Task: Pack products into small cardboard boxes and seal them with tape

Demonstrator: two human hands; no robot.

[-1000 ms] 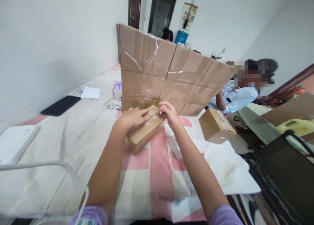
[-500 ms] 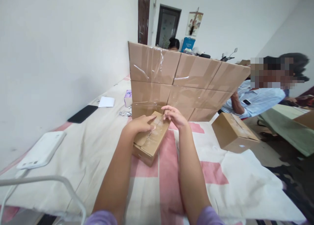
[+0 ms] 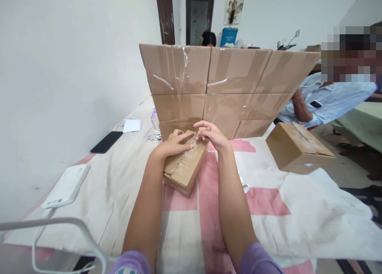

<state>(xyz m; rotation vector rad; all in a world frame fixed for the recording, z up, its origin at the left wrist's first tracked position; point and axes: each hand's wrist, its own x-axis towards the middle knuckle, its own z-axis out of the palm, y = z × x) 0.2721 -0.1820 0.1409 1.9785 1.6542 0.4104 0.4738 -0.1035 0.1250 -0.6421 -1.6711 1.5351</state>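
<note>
A small closed cardboard box [image 3: 186, 166] with clear tape along its top seam lies at an angle on the cloth-covered table [image 3: 182, 234]. My left hand [image 3: 174, 144] rests on top of the box near its far left side, fingers stretched out and apart. At the box's far right end is my right hand [image 3: 211, 135]. Its index finger points left, while the other fingers bend together over the end of the taped seam. Whatever may be between those fingertips is too small to make out. Just behind the box stands a wide cardboard panel [image 3: 229, 75] with strips of tape.
Another cardboard box [image 3: 300, 148] stands at the right, near a seated person in a light blue shirt [image 3: 337, 96]. On the left lie a black phone [image 3: 106, 142], a white power bank [image 3: 67, 185] with its cable [image 3: 71, 222], and white paper [image 3: 132, 125].
The camera view has shifted, and a small white item now shows beside my right forearm. My left fingers lie a little closer to the seam; both hands remain at the box.
</note>
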